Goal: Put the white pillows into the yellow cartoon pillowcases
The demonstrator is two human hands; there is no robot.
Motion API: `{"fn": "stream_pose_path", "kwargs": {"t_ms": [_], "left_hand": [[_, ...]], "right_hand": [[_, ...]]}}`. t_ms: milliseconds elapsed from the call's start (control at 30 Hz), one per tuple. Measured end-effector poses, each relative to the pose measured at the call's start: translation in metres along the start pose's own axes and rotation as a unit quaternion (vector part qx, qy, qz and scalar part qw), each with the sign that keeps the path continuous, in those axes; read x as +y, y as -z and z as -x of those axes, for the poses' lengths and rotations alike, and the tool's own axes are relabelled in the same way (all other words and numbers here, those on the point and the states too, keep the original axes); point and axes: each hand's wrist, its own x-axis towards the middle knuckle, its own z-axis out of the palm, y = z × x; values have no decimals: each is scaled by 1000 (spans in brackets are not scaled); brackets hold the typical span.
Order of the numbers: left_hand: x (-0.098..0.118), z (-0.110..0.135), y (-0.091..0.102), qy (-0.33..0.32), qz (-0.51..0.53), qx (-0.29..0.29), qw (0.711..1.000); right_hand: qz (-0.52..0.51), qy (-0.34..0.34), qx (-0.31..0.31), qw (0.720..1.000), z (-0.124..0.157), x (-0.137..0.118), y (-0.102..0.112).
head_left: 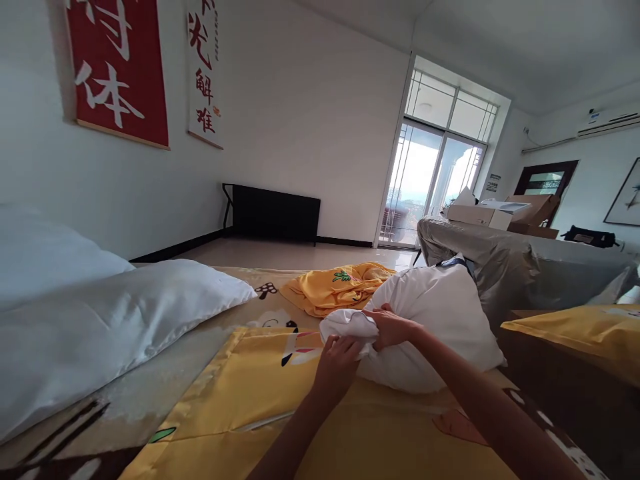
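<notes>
Place: home-like room | patterned blanket [135,393] | calligraphy scrolls [117,73] | glass doors [420,173] | air conditioner [610,124]

Left fingers [345,345] and right fingers [377,317] grip a white pillow [440,307].

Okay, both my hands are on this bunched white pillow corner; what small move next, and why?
Probably ease the white pillow's bunched corner toward what looks like a slit in the yellow cover: your left hand and right hand both hold that corner, and the cover lies flat beside it.

Free room left of left hand [339,363], orange bundle [325,288] ahead.
</notes>
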Motion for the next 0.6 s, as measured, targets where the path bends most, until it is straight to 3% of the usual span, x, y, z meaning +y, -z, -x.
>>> {"fn": "stream_pose_path", "kwargs": {"t_ms": [67,200,300,400,533,600], "left_hand": [[-2,-1,3,6,6,15,1000],[4,-5,11,21,19,50,998],[11,-9,19,34,-1,105,994],[15,-12,25,20,-43,153,987],[15,-13,25,-31,5,114,993],[13,-14,23,-21,57,102,993]], "right_hand": [[-61,22,-23,998,-1,3,12],[-141,-19,51,988,-1,9,20],[-122,-40,94,987,4,6,10],[-101,-12,97,990,12,-5,-5],[2,37,46,998,21,-19,-16],[41,38,15,998,23,-22,-14]]}}
